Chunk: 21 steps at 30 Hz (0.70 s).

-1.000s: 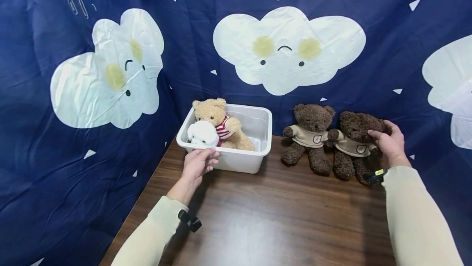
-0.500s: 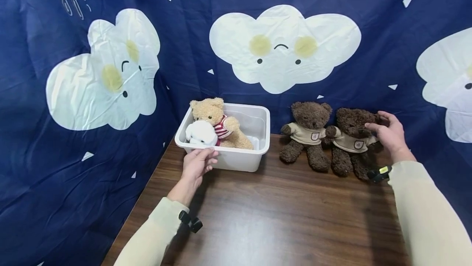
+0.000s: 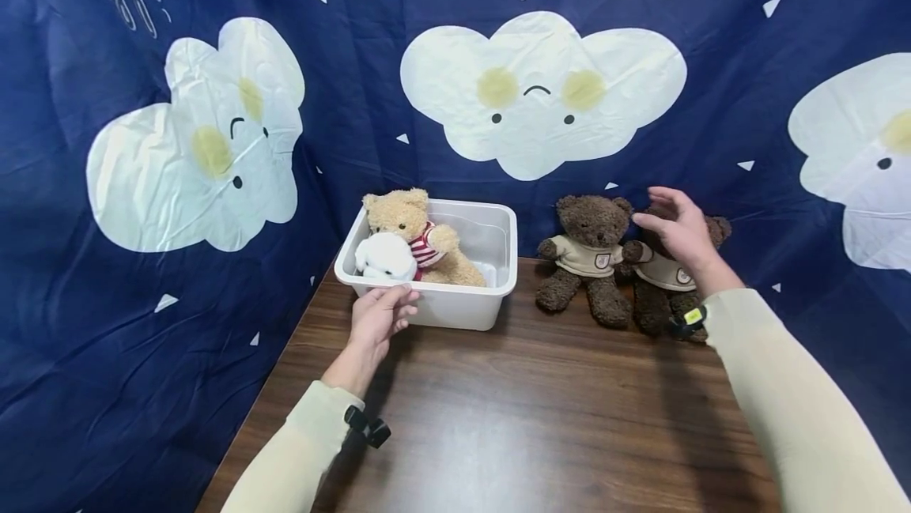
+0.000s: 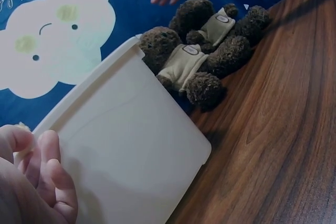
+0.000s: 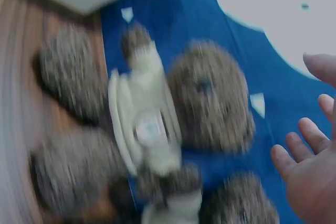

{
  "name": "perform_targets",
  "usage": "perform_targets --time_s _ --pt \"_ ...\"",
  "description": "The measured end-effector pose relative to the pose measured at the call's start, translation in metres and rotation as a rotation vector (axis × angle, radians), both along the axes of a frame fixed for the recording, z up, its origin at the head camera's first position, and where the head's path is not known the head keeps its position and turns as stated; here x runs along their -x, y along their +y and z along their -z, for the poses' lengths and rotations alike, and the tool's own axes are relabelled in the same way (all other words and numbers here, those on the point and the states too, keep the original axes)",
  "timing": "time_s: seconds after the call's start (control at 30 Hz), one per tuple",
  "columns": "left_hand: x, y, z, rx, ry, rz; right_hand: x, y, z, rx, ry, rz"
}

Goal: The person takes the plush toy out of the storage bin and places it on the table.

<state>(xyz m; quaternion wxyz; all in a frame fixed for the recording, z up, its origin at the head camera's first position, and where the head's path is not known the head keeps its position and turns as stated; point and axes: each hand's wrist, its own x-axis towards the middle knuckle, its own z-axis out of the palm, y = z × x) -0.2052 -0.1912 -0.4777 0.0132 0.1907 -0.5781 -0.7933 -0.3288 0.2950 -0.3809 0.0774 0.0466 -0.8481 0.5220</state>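
Note:
My left hand (image 3: pixel 379 315) pinches the front rim of a white plastic bin (image 3: pixel 455 307); the left wrist view shows its fingers curled (image 4: pixel 50 174) at that rim. Inside the bin a tan teddy bear (image 3: pixel 461 264) in a red-striped shirt leans back, with a white plush toy (image 3: pixel 387 258) in front of it. My right hand (image 3: pixel 679 228) is raised with fingers spread and nothing in them. It overlaps the head of the right brown teddy bear (image 3: pixel 665 269), hiding much of it. The left brown teddy bear (image 3: pixel 592 224) sits beside it, in a matching beige shirt.
Both brown bears sit on a dark wooden table (image 3: pixel 512 402), right of the bin. A blue cloth (image 3: pixel 356 102) with white clouds hangs behind the table and along its left side. The right wrist view is blurred.
My right hand has let go of the right brown bear's head and moved left and up, over toward the left brown bear. The left hand stays at the bin rim.

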Motion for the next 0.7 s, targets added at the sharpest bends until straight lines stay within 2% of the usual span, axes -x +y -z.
perform_targets --time_s 0.17,0.47,0.7 --pt "0.002 0.0 -0.003 0.006 0.008 0.001 0.002 -0.055 0.001 0.092 0.011 -0.119" --pt "0.003 -0.002 -0.008 0.021 0.014 0.001 0.006 -0.164 0.001 0.046 0.091 -0.295" --pt "0.001 -0.001 -0.003 0.02 -0.012 0.008 0.008 -0.237 0.015 0.123 0.098 -0.396"
